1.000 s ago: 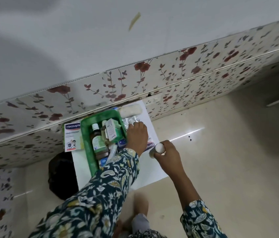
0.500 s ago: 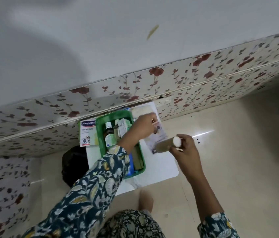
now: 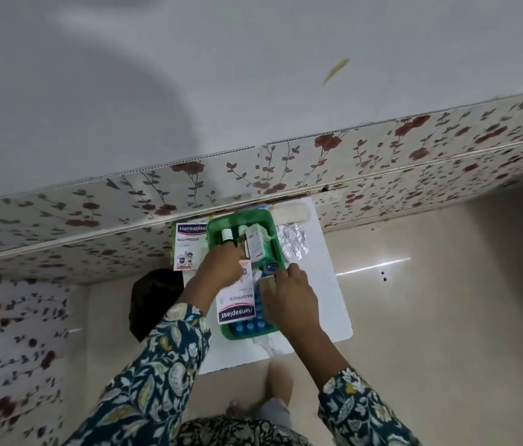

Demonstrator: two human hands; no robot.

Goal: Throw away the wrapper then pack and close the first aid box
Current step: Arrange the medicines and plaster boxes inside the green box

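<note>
first aid box [image 3: 281,246], a green tray, sits on a white board [image 3: 327,294] on the floor, already crowded with bottles [image 3: 226,235] and a small carton [image 3: 256,244]. the left hand [image 3: 221,268] has its grip pinched on a plaster pack [image 3: 236,300] lying lengthwise along the tray, its printed end toward the person. the right hand [image 3: 289,294] curls over the tray's near right side; i cannot tell what its grip holds. a foil strip [image 3: 292,243] just right of the tray lies nearer the right hand.
</note>
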